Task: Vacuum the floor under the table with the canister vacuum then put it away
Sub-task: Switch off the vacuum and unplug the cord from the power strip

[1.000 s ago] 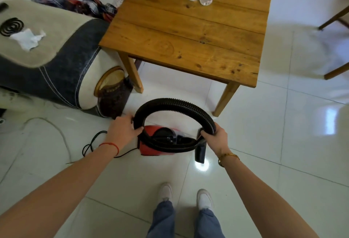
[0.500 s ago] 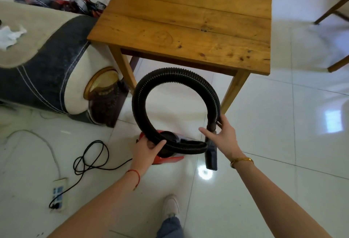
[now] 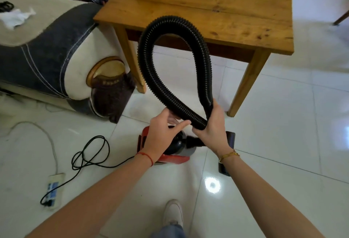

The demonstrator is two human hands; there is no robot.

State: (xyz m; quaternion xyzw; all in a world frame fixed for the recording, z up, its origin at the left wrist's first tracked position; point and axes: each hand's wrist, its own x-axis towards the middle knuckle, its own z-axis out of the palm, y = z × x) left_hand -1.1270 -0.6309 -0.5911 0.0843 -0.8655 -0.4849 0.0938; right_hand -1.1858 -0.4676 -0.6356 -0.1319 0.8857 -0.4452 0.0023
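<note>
While my right hand (image 3: pixel 213 124) wraps shut around the black ribbed hose (image 3: pixel 147 75) where its two runs cross, my left hand (image 3: pixel 162 134) sits just beside it, thumb and fingers loosely pinching the lower run. Hose rises from both hands in a tall teardrop loop; its top overlaps the near edge of the wooden table (image 3: pixel 236 11). Red-and-black canister vacuum (image 3: pixel 175 154) sits on the floor directly below my hands, partly hidden by the left wrist. A black nozzle piece (image 3: pixel 230 137) shows behind my right wrist.

Writing: pale lettering on the dark fabric at the sofa's end, too blurred to read. Nothing legible on the vacuum.

Black power cord (image 3: pixel 90 152) coils on the floor left of the canister and runs to a white power strip (image 3: pixel 53 186). Floor (image 3: pixel 283 124) is glossy white tile with a bright lamp reflection near my right forearm. Grey-and-cream sofa (image 3: pixel 47 52) stands left of the table, touching or nearly touching its corner; a crumpled white tissue (image 3: pixel 15 16) lies on its arm. One white shoe (image 3: pixel 172 213) at the bottom edge.
</note>
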